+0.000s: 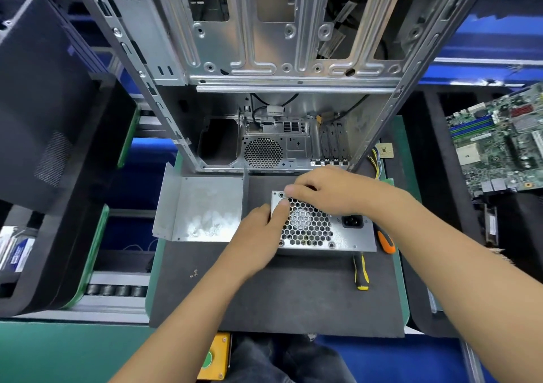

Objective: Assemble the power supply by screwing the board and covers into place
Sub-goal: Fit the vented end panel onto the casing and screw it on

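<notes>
Both hands meet at the far left corner of the supply [323,230], a grey steel box with a honeycomb fan grille, lying long axis left to right on the dark foam mat [264,300] of the counter. Left hand [258,235] presses its thumb on that corner, fingers round the end. Right hand [326,191] pinches at the corner hole, likely seating a screw; too small to tell. Two screwdrivers lie right: orange driver [386,241], yellow driver [360,271]. Bent steel cover [202,206] waits left.
</notes>
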A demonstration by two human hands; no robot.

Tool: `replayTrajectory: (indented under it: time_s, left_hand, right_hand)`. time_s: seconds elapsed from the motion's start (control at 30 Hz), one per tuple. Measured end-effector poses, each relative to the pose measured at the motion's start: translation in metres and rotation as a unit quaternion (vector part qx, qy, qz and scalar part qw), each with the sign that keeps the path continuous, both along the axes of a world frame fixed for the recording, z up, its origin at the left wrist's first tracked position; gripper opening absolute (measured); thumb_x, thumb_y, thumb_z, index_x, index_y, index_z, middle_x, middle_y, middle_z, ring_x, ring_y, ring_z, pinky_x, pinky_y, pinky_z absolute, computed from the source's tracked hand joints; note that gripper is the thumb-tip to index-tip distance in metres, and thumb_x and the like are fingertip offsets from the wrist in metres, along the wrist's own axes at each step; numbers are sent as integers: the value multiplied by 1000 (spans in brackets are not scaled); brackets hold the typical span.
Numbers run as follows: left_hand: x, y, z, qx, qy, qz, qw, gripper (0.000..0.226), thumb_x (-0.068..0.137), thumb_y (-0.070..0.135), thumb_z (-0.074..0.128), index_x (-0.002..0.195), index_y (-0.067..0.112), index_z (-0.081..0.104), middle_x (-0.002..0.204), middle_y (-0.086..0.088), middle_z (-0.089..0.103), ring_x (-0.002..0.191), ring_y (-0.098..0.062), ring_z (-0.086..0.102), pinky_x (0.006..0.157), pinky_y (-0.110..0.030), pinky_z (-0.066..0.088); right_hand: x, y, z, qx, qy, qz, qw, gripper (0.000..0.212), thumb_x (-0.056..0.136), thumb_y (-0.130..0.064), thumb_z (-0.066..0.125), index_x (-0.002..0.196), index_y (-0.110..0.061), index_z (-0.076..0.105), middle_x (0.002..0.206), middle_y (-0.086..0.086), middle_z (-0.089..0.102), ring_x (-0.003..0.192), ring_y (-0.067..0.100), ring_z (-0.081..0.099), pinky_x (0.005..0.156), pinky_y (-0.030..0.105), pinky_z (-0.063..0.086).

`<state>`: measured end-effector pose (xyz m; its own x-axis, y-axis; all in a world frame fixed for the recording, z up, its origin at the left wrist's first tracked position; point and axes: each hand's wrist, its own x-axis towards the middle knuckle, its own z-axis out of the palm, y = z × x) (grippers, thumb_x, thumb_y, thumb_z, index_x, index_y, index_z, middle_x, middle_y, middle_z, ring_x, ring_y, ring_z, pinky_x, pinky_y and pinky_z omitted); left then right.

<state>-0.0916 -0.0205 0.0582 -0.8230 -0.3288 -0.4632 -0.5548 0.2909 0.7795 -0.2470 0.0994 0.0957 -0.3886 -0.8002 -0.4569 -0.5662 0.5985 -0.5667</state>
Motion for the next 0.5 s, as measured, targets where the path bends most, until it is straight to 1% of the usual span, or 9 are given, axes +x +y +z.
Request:
replayTrajectory:
  time_s: [0.03,0.07,0.17,0.23,0.27,0.33,0.37,0.43,0.5]
  left_hand:
    - [0,-1,0,24,-11,2,1000,55,96,70,31,82,24,56,84,9,59,79,-11,55,69,-25,40]
    - [1,-2,0,36,-19,2,999,59,94,73,31,84,21,58,82,9,60,78,-12,54,70,-26,41]
    - [0,-4,-1,39,-24,-5,999,74,92,76,30,95,8,60,88,6,58,79,-11,50,74,-29,41]
    - [0,-3,-1,44,-16,-4,999,74,88,80,30,93,12,58,88,7,55,80,-10,48,73,-30,39]
    - [0,-2,0,48,-11,-1,999,76,85,82,30,90,11,56,84,7,53,76,-10,46,71,-31,38]
    - [0,-1,1,50,-4,14,999,74,85,80,32,83,9,51,75,6,46,66,-8,40,67,-32,35]
    - [0,0,1,46,3,25,999,66,89,77,35,76,13,46,70,8,42,61,-7,37,64,-31,33]
    - [0,0,1,41,6,38,998,56,93,72,39,70,21,35,64,11,36,55,-7,33,61,-31,29]
    - [-2,0,1,48,-2,44,998,55,92,73,39,70,22,36,63,12,36,56,-7,34,61,-31,29]
  right_hand:
    - [3,0,-1,-4,8,-4,1000,55,97,-63,33,63,-22,49,62,-1,47,63,14,46,66,37,42]
    - [6,0,-2,-9,16,-9,1000,57,97,-63,30,65,-19,49,64,0,49,67,14,48,67,37,40]
    - [10,0,-6,-17,44,-6,999,62,98,-63,25,68,-17,52,68,3,54,82,17,49,72,36,33]
    - [9,0,-7,-12,45,-1,999,65,97,-65,23,69,-15,53,68,5,55,85,19,48,73,37,34]
    - [7,-1,-7,-8,42,0,999,66,96,-66,23,70,-14,53,67,5,54,83,19,49,72,36,36]
    - [5,-1,-9,-5,38,0,999,67,96,-67,22,68,-14,52,63,4,51,69,16,50,65,33,38]
    - [3,-1,-9,-8,38,-1,999,66,96,-67,23,67,-15,51,62,3,48,62,15,48,61,32,37]
    - [0,-1,-9,-19,42,3,999,61,97,-65,26,64,-18,48,61,1,45,57,13,44,58,31,37]
    - [0,-2,-8,-32,72,25,997,58,97,-64,26,61,-23,46,59,-1,46,55,12,43,58,33,38]
